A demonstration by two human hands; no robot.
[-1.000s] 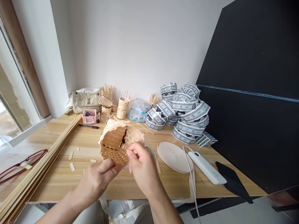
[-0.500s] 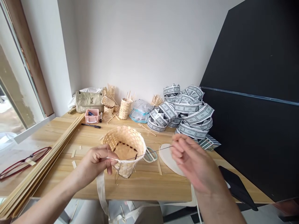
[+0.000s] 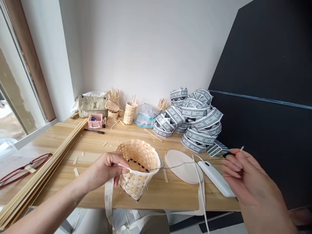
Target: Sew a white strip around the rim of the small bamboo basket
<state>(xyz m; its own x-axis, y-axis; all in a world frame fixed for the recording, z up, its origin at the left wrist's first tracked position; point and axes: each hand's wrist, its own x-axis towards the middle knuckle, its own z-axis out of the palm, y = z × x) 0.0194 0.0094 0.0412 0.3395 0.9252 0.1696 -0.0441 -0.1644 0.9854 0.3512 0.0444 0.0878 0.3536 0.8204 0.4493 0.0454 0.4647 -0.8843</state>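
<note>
My left hand point(image 3: 109, 169) is closed in a pinch on the near rim of a woven wood-strip basket point(image 3: 138, 185), together with the white fabric band point(image 3: 109, 195) along that rim. The basket tilts, and dark stitches show around its inside bottom. A dark thread point(image 3: 179, 165) stretches from the rim across to my right hand point(image 3: 240, 169), which is raised at the right with thumb and fingers pinched on it. A small pale tip point(image 3: 242, 148) pokes out above those fingers; its kind is unclear. The band's loose length hangs off the table edge.
Beside the basket lie a pale oval disc point(image 3: 184, 167) and a white power bank point(image 3: 215, 178) with a cable. Long wood strips point(image 3: 48, 165) and red glasses point(image 3: 26, 169) are at left. Printed paper rolls point(image 3: 195, 120), a pink box point(image 3: 95, 121) and a handbag point(image 3: 92, 106) stand behind.
My right hand has moved far to the right, drawing the thread out longer and uncovering the power bank. The basket has shifted slightly right and towards me, tilting more, with my left hand still on its rim.
</note>
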